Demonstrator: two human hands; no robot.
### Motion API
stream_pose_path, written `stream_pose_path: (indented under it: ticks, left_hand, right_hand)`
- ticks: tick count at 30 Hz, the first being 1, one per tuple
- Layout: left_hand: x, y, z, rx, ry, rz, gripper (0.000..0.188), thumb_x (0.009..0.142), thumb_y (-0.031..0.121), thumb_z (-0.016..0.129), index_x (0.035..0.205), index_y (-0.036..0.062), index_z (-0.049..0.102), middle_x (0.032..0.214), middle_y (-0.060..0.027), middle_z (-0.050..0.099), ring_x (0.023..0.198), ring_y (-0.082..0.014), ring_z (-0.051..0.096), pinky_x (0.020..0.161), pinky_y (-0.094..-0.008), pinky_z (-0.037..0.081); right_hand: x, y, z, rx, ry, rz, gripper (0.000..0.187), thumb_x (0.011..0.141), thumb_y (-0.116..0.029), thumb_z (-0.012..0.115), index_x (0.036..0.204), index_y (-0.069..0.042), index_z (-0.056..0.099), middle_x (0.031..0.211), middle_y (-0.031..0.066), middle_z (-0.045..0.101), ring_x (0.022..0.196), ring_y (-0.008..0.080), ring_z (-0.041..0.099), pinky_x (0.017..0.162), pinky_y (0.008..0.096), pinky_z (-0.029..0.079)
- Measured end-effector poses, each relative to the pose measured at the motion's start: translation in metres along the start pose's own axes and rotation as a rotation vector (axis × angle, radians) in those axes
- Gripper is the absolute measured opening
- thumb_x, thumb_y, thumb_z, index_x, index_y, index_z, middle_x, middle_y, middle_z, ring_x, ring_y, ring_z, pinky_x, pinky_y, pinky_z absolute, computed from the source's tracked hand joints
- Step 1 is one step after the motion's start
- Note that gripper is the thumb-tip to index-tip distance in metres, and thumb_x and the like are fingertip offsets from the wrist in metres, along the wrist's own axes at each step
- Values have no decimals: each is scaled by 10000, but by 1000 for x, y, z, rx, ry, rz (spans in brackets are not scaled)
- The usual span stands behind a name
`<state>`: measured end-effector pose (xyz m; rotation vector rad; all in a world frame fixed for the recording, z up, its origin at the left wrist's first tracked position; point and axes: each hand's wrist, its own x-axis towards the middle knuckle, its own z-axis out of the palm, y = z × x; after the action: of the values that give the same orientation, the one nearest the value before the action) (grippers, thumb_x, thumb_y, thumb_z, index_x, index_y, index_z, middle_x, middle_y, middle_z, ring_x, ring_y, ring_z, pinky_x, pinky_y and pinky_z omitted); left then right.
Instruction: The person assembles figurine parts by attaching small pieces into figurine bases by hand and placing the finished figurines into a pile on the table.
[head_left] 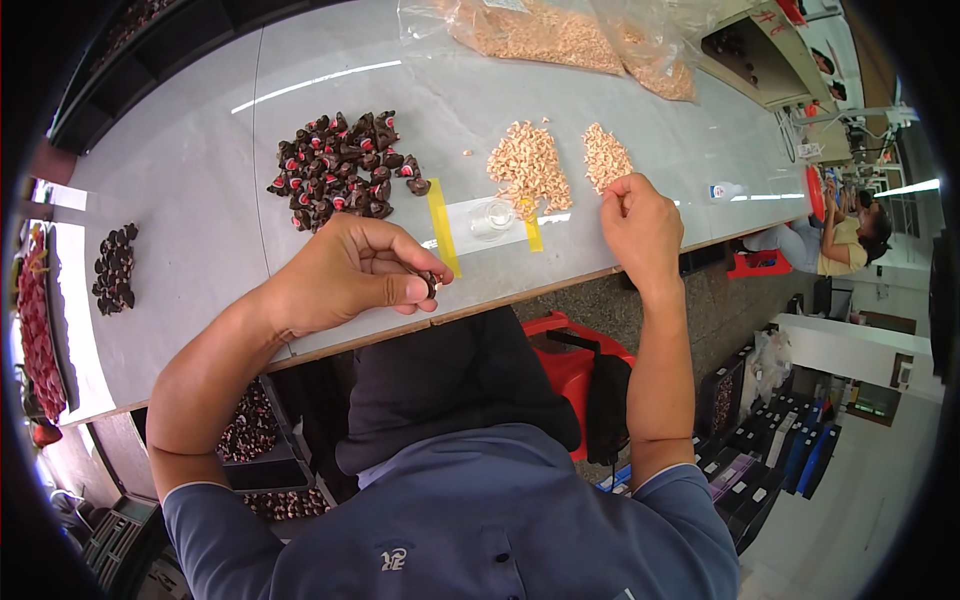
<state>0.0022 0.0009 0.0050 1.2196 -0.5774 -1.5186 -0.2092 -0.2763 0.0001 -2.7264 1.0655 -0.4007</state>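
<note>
Left hand has a small dark part pinched between thumb and fingers, just above the near edge of the table. Right hand is at the near end of the small pale pile, thumb and finger drawn narrow — can't tell if a piece is between them. Dark pile sits beyond the left hand, big pale pile between the hands, near a clear round dish. My read: picking step, one pale piece for the held part. Next move calls for a fine single-piece pinch — left steady, part facing right.
</note>
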Motion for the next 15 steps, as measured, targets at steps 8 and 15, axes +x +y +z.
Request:
stream_pose_path:
  ticks: [8,15]
  left_hand:
    - [-1,2,0,42,-23,-37,183,917,-18,720,1091,-56,678,1128,-193,731,931,-196,750,789,-271,613]
    - [0,0,0,29,-48,-8,201,922,7,722,1112,-45,680,1120,-144,728,932,-191,746,766,-272,601]
  right_hand:
    - [-13,-4,-5,70,-44,3,96,884,-112,677,896,-19,662,597,81,595,510,182,548,542,360,439]
    - [-41,-40,-7,515,-83,30,37,937,-14,645,915,14,632,595,-50,533,560,5,402,516,214,309]
